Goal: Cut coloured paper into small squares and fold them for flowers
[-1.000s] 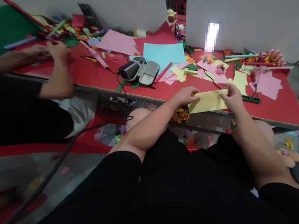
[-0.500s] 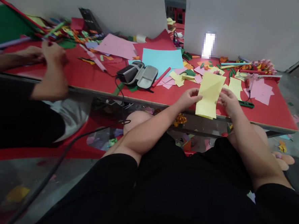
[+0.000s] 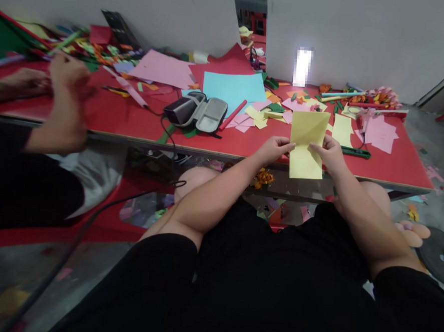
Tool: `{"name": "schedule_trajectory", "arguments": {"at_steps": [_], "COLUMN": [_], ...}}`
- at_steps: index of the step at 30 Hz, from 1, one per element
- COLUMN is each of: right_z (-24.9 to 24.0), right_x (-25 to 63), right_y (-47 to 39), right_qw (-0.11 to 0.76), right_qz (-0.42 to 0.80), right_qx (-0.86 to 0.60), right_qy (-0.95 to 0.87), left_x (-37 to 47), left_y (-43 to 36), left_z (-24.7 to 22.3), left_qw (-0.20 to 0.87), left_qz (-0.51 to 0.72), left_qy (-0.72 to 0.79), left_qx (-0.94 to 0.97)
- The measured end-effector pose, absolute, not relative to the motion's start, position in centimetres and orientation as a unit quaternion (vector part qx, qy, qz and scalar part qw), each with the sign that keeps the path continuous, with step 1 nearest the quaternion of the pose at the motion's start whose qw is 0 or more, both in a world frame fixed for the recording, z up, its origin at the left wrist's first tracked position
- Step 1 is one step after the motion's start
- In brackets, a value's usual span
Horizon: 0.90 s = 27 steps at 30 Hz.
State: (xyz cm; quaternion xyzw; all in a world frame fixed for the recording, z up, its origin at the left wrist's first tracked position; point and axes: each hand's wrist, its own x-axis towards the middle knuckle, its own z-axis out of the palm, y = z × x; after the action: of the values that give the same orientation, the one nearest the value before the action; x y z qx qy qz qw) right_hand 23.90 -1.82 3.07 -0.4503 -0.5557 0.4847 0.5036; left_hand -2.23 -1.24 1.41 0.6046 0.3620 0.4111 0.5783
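Observation:
A creased yellow paper sheet [image 3: 306, 161] is held upright above the front edge of the red table [image 3: 241, 149]. My left hand [image 3: 276, 149] pinches its left edge between thumb and fingers. On the right edge, my right hand [image 3: 328, 151] grips the same sheet, its thumb lying on the front face and the other fingers partly hidden behind. Just right of that hand are a green cutter [image 3: 356, 152] and another yellow sheet [image 3: 342, 130]. Small yellow and pink paper pieces [image 3: 260, 117] lie behind my left hand.
An open grey case [image 3: 212, 114], a red paper roll [image 3: 233, 115] and a light-blue sheet [image 3: 234, 89] lie left of centre. A person's hands [image 3: 68, 69] work at the far left. Pink sheets [image 3: 380, 131] lie at the right. A black cable hangs by the table.
My right hand has closed on the yellow sheet's right edge, its thumb now on the front. The sheet faces me more squarely. The whole view has shifted slightly.

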Motion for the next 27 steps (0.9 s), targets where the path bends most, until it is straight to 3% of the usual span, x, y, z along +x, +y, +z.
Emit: {"name": "schedule_trajectory", "arguments": {"at_steps": [9,14,21,27], "right_z": [3.0,3.3,2.6,2.0], "right_x": [24.3,24.4,24.2,24.6], "right_y": [-2.2,-2.5,-2.1,-1.0], "right_qw": [0.521,0.515,0.505,0.511], "right_qz": [0.512,0.546,0.529,0.500], "right_qx": [-0.455,-0.446,-0.445,-0.437], "right_qy": [-0.509,-0.487,-0.517,-0.546], "left_x": [-2.6,-3.0,-2.6,-1.5], "left_y": [-0.6,-1.2,-1.9,-1.4], "left_z": [1.4,1.1,1.5,1.5], "left_qw": [0.545,0.458,0.338,0.434], "left_qz": [0.392,0.392,0.435,0.543], "left_qy": [0.380,0.290,0.312,0.375], "left_qx": [0.637,0.743,0.774,0.613]}}
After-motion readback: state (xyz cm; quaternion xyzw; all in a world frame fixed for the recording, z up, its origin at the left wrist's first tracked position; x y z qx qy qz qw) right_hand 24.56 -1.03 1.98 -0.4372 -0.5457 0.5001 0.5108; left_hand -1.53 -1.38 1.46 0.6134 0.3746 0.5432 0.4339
